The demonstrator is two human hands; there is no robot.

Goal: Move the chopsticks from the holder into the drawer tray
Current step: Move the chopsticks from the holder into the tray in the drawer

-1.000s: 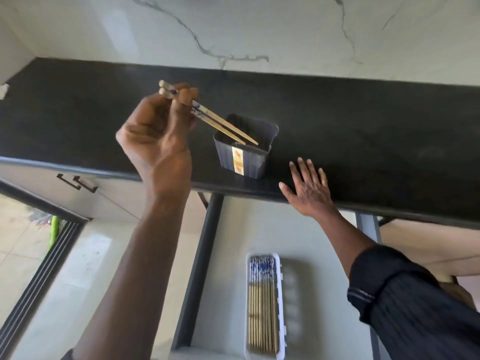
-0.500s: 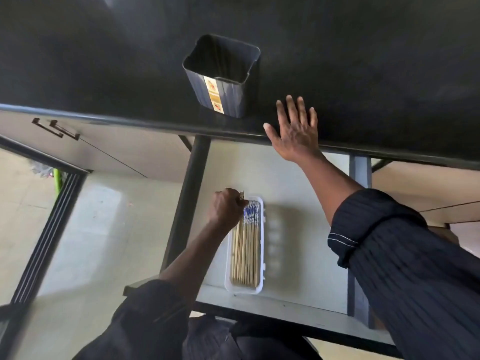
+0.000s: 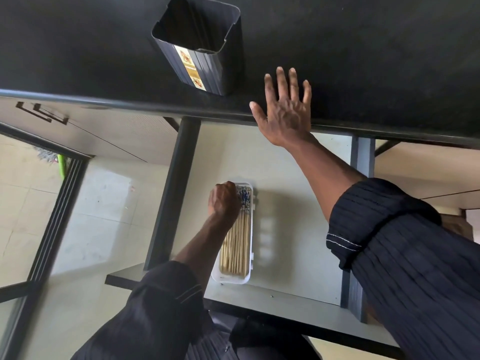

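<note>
My left hand (image 3: pixel 224 200) is curled shut over the chopsticks' (image 3: pixel 237 245) blue-patterned ends in the white tray (image 3: pixel 228 279), lengthwise toward the counter edge (image 3: pixel 130 106); my right hand (image 3: pixel 284 110) rests flat, fingers spread.

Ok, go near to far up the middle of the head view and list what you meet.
White plastic tray of wooden chopsticks in the open drawer → closed left hand at the tray's far end → flat right hand on the black countertop's edge → dark ribbed holder, apparently empty.

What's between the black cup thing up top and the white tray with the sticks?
In the head view, the dark countertop's front edge crosses between the holder and the tray, then bare pale drawer floor. Nothing else lies there.
</note>
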